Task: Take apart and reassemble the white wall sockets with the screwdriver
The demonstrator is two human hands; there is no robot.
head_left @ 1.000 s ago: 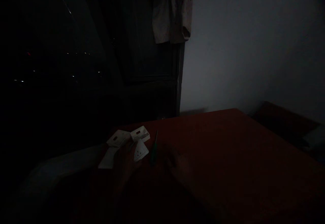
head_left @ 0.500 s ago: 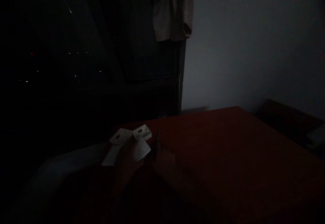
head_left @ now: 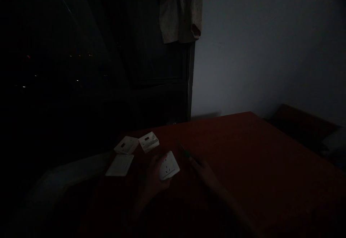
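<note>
My left hand (head_left: pixel 154 176) is closed around a white wall socket (head_left: pixel 169 166), its slotted face turned up toward me. To the right, my right hand (head_left: pixel 203 170) grips a screwdriver (head_left: pixel 186 153) by its green handle, the thin shaft pointing away and to the left. The tool and the socket are apart. Beyond my left hand lie two white mounting boxes, one box (head_left: pixel 126 145) at the left and another box (head_left: pixel 149 142) beside it. A flat white plate (head_left: pixel 119 165) rests in front of them. The scene is very dark, so finger details are faint.
All this is on a reddish-brown table (head_left: pixel 238 148). A dark window (head_left: pixel 81 97) with small lights stands behind at the left. Cloth (head_left: pixel 181 13) hangs at its edge, next to a pale wall (head_left: pixel 265 47). Another dark wooden piece (head_left: pixel 302 119) stands at the right.
My left hand has moved right with the socket, away from the boxes and plate. My right hand has also moved right, and the screwdriver now leans left. The view has shifted slightly.
</note>
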